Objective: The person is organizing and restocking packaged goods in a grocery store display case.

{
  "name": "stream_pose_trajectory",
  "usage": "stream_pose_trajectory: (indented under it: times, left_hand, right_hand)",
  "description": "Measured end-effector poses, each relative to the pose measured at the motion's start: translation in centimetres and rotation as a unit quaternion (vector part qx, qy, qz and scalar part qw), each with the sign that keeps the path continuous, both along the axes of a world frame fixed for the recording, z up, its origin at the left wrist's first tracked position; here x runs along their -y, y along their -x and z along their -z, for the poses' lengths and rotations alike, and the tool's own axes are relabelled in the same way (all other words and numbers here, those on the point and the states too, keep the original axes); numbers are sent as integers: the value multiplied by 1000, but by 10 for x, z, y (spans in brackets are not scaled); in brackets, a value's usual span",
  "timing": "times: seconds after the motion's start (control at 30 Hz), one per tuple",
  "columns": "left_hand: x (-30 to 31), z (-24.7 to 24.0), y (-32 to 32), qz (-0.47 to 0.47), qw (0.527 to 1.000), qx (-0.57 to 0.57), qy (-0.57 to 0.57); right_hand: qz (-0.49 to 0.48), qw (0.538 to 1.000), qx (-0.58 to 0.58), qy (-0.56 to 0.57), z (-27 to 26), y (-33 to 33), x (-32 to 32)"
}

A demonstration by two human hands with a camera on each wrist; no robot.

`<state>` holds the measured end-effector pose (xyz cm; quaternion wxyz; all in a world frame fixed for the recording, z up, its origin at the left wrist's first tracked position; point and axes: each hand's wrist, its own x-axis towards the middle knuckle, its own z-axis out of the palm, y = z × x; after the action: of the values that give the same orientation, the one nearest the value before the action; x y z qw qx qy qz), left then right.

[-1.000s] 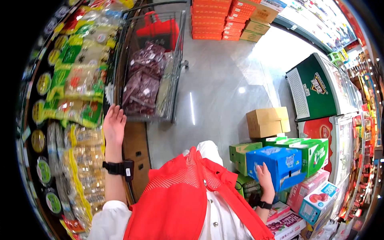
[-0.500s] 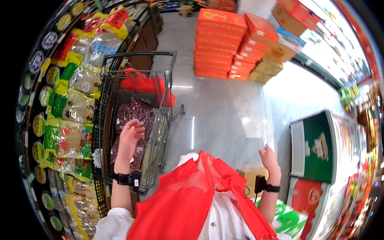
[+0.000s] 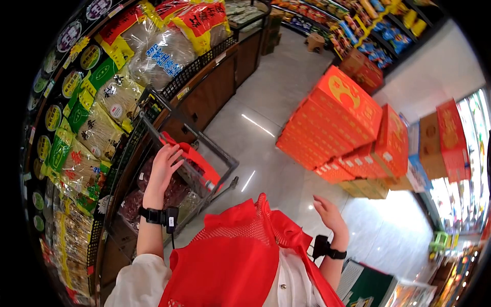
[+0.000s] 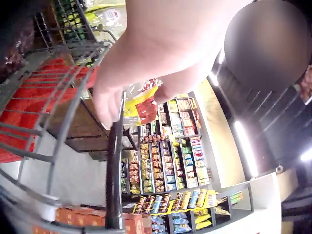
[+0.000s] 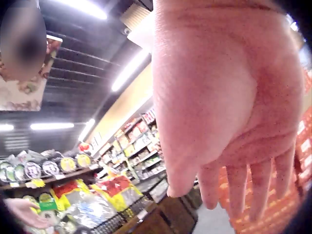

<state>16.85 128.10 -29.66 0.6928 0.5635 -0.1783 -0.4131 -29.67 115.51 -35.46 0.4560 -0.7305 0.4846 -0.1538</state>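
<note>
My left hand [image 3: 162, 169] is held over the wire shopping cart [image 3: 225, 156], its fingers loosely extended. From the left wrist, the fingertips overlap the cart's dark handle bar [image 4: 115, 170]. A red bag or cloth [image 3: 197, 158] hangs at the cart's handle end. Dark purplish packages in clear wrap [image 3: 135, 204] lie in the basket, partly behind my left forearm. My right hand [image 3: 331, 215] is raised over the floor with nothing in it. Its palm and straight, slightly parted fingers show in the right wrist view.
Bagged dry goods [image 3: 158, 56] fill a wooden-fronted shelf [image 3: 204, 102] on the left. Stacked red cartons [image 3: 332, 117] stand ahead to the right, with brown boxes [image 3: 365, 188] behind. A green freezer [image 3: 368, 286] is at the lower right. Snack racks [image 3: 378, 30] line the back.
The view has swung away from the boxes at right toward the aisle ahead; the red cartons appear nearer. My right hand has left the blue carton's side. My left hand now overlaps the cart.
</note>
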Motion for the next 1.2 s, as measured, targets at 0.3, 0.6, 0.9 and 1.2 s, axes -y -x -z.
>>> stream_pose_trajectory:
  times: [0.3,0.6,0.9,1.2]
  left_hand:
    - [122,9,26,-144,930,178,-288]
    - [166,17,72,-318,892,65,-315]
    - [216,25,-80,-397,747,113,-522]
    - [245,78,-114,-488,615,87,-613]
  right_hand:
    - [-48,992,-60,-96,28,20,289]
    - [-322,930,105,141,-88,-273,538]
    - [-556,829,62,22,-48,-468,607]
    - [-354,931,80,28,-64,-598,828]
